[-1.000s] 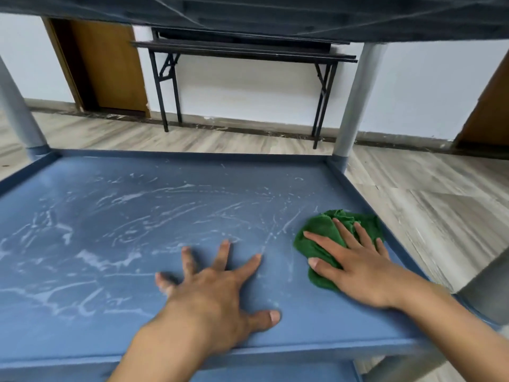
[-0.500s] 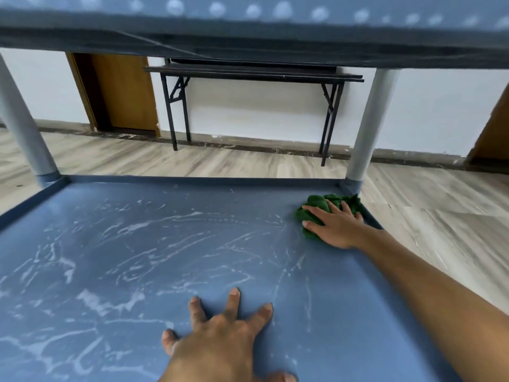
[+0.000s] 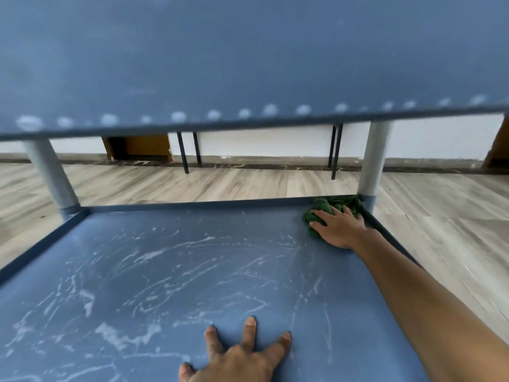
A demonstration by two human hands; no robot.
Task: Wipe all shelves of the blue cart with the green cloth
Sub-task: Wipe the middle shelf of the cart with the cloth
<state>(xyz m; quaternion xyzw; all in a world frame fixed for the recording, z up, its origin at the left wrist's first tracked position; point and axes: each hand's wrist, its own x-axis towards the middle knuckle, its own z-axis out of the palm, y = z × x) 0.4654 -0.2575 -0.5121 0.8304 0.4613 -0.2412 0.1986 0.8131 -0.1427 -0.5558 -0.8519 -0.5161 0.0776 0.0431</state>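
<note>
My right hand [image 3: 340, 227] lies flat on the green cloth [image 3: 321, 210], fingers straight, pressing it into the far right corner of the shelf [image 3: 165, 271], just beside the grey post [image 3: 370, 166] and against the raised rim. My left hand [image 3: 242, 359] is spread wide, palm down on the bare shelf near the front edge, holding nothing, only bracing me. The risk I see is in that corner. The cloth is bunched rather than flat, so on the pull back it may roll under my palm and skip over the pale streaks. Pushed further, it could ride over the low rim and drop to the floor [image 3: 248, 183], or my knuckles could knock the post. The upper shelf [image 3: 248, 64] hangs low over this one, so lifting my arm or head quickly would likely meet its underside. For room, the streaked middle and left side lie open as far as the far left post [image 3: 51, 177]. A sweep leftward along the back rim looks free, and only my own left hand sits in the way near the front.
</note>
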